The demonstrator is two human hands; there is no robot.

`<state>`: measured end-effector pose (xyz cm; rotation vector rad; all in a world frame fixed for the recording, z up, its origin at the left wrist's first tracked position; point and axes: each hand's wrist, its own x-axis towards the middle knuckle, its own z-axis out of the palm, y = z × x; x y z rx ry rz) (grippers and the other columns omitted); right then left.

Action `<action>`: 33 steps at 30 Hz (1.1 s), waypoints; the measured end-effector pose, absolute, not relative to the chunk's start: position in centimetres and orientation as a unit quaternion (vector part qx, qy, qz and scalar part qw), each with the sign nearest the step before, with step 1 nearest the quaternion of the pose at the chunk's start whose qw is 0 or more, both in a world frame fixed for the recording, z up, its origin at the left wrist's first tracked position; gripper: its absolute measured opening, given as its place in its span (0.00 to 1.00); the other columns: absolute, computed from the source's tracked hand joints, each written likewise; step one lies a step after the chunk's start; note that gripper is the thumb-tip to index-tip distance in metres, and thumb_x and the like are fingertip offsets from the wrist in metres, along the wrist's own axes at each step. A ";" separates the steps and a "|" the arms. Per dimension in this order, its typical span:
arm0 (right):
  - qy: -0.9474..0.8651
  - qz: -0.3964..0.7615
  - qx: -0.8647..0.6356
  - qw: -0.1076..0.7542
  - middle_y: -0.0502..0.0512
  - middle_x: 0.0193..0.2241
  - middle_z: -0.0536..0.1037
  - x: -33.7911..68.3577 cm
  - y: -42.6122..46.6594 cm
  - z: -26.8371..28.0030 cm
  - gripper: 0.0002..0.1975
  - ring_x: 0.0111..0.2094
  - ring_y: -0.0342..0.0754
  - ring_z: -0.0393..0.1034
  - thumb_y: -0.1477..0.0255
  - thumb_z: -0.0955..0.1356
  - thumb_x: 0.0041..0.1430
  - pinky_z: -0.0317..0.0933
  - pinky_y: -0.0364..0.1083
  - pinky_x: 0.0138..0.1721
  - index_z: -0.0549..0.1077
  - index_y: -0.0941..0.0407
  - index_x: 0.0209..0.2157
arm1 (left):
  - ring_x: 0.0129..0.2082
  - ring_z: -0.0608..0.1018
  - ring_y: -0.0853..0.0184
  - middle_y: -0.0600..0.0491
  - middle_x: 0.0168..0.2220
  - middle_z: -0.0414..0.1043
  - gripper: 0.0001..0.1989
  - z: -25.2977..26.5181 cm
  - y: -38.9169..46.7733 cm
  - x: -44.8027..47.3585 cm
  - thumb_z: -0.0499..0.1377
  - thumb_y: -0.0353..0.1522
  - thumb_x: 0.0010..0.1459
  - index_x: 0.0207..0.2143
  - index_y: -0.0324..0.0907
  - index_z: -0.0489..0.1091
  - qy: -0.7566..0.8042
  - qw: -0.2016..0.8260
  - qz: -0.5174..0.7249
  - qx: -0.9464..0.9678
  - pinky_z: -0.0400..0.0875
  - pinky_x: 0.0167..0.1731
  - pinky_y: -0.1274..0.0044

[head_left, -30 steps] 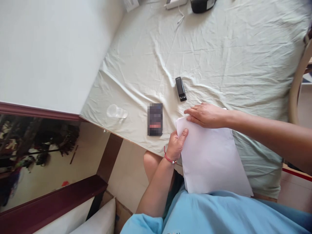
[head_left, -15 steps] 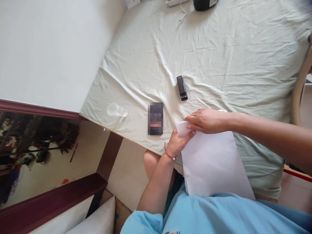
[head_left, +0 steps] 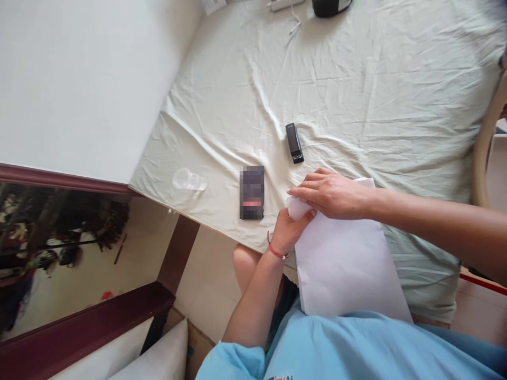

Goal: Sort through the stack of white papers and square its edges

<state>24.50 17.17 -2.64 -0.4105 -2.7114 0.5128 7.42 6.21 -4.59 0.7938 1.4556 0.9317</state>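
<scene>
White sheets of paper [head_left: 348,264] slope from the table's edge down against my blue shirt. My left hand [head_left: 291,227], with a red cord bracelet at the wrist, grips their upper left corner, its thumb on top. My right hand [head_left: 332,195] lies across the top edge, fingers together over the same corner, which looks raised or bent. Its fingertips and the paper beneath them are partly hidden. Just beyond my hands sits a small black stapler [head_left: 294,143]. A dark, blurred-out rectangular object, perhaps a phone [head_left: 251,192], lies to their left.
A clear plastic cup or bottle [head_left: 190,180] lies near the left edge of the table, whose pale green cloth [head_left: 356,105] is wrinkled. At the far side are a white cable [head_left: 295,24] and a black object [head_left: 331,6]. A curved chair-like frame [head_left: 481,153] stands at right.
My right hand has shifted slightly, its fingers now reaching further over the paper's corner and covering more of it. My left hand keeps its grip almost unmoved.
</scene>
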 end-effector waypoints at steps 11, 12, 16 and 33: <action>-0.935 0.135 -0.140 0.298 0.57 0.46 0.81 24.8 17.2 -2.5 0.14 0.43 0.51 0.66 0.70 0.62 0.75 0.56 0.52 0.44 0.79 0.53 0.49 | 0.32 0.75 0.63 0.51 0.32 0.77 0.18 -4.5 6.0 7.2 0.74 0.44 0.53 0.38 0.41 0.80 0.634 0.563 0.394 0.356 0.68 0.30 0.74; -0.934 0.130 -0.136 0.304 0.57 0.46 0.81 24.8 17.2 -2.5 0.13 0.43 0.51 0.66 0.70 0.62 0.75 0.56 0.52 0.44 0.79 0.53 0.49 | 0.32 0.74 0.64 0.52 0.31 0.76 0.17 -4.5 6.0 7.1 0.73 0.43 0.53 0.38 0.41 0.79 0.637 0.561 0.389 0.359 0.68 0.30 0.74; -0.932 0.118 -0.118 0.321 0.57 0.44 0.80 24.7 17.1 -2.8 0.12 0.42 0.51 0.65 0.71 0.64 0.74 0.57 0.52 0.43 0.79 0.53 0.50 | 0.31 0.73 0.66 0.54 0.30 0.73 0.12 -4.5 5.9 7.1 0.71 0.40 0.57 0.36 0.41 0.78 0.629 0.562 0.392 0.367 0.67 0.30 0.74; -0.927 0.063 -0.077 0.361 0.55 0.46 0.82 24.8 17.4 -2.7 0.10 0.42 0.48 0.65 0.73 0.66 0.74 0.59 0.51 0.45 0.77 0.55 0.51 | 0.32 0.72 0.65 0.51 0.31 0.73 0.16 -4.7 6.0 7.1 0.73 0.42 0.53 0.32 0.39 0.77 0.627 0.559 0.395 0.372 0.68 0.32 0.75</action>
